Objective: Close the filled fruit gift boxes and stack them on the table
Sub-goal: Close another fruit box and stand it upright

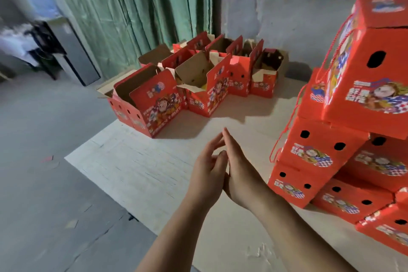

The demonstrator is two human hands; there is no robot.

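Head view: box (pixel 154 104) print blurred, unreadable; empty hands (pixel 223 172) touching.

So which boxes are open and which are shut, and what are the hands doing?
Open boxes: flaps up, standing in a group at the far side of the table.
Nearest open box: flaps up, at the table's left edge.
Closed boxes: shut, stacked in layers on the right.
Top box: shut, sitting on the stack.
Left hand: open, holding nothing.
Right hand: open, fingers straight, against the left hand.
Table: covered with flat cardboard.
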